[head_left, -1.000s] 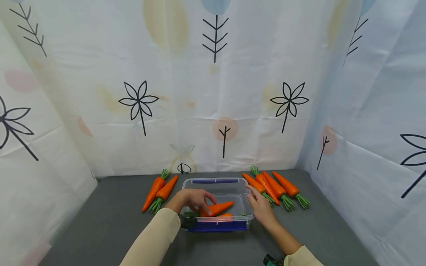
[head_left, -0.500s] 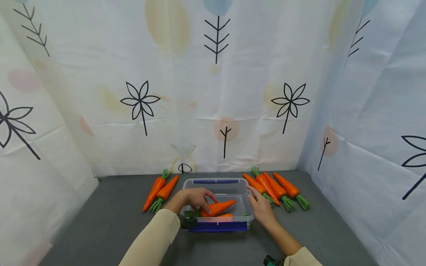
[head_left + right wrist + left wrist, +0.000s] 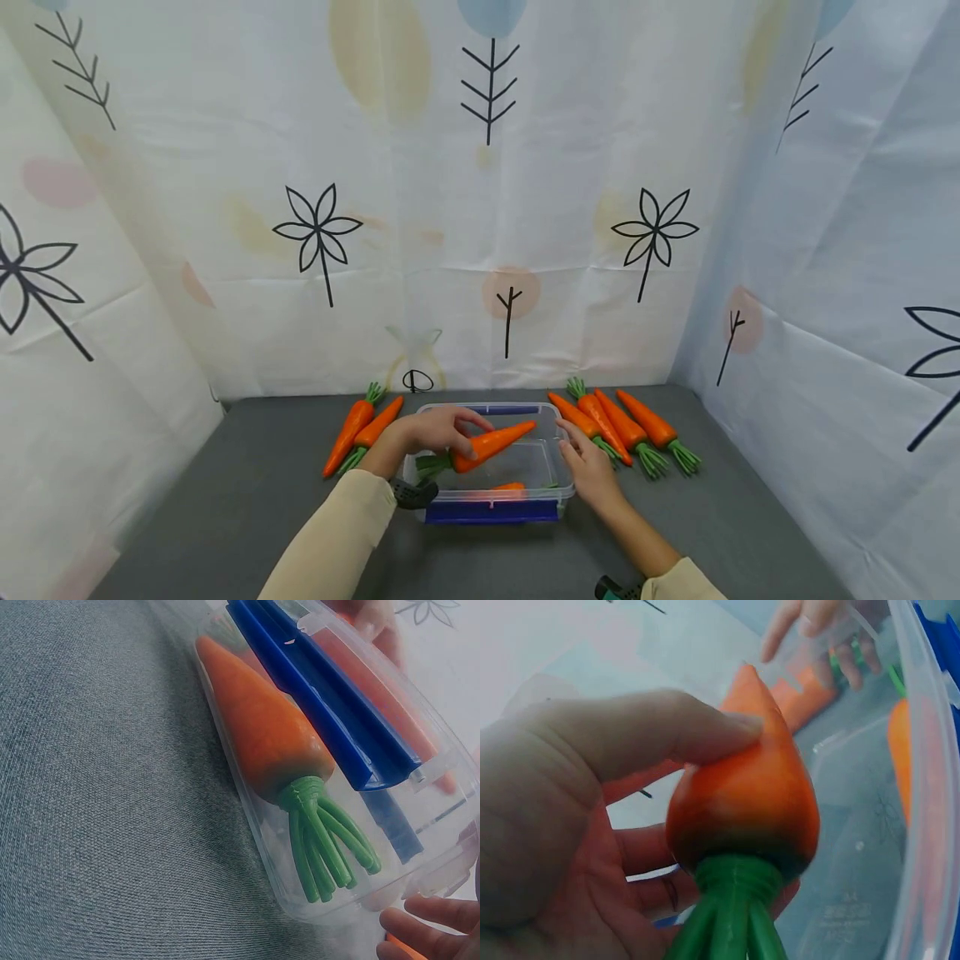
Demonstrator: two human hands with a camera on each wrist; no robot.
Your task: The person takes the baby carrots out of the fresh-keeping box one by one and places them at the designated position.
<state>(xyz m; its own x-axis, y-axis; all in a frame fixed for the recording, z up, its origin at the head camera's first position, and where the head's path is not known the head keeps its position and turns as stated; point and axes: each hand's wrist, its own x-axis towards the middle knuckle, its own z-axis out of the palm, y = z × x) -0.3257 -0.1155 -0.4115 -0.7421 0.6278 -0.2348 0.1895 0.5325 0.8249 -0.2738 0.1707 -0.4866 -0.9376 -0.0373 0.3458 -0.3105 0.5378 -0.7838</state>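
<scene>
My left hand (image 3: 442, 429) grips a carrot (image 3: 495, 444) by its thick end, thumb (image 3: 727, 735) on one side and fingers behind. Its tip points up and to the right, its green top toward the wrist. The carrot is over a clear plastic box (image 3: 491, 495) with blue clips. Another carrot (image 3: 255, 712) lies inside along the near wall, seen through the plastic in the right wrist view. My right hand (image 3: 588, 471) rests at the box's right end, fingers (image 3: 420, 930) extended and touching the rim in the head view.
Several carrots (image 3: 615, 421) lie on the grey table (image 3: 247, 492) just right of the box. Two more carrots (image 3: 352, 433) lie to its left, partly behind my left arm. A patterned white curtain (image 3: 420, 250) encloses the back and sides.
My left hand has raised the carrot from low inside the box to a higher position, with its tip swinging upward. My right hand stays at the box's right end.
</scene>
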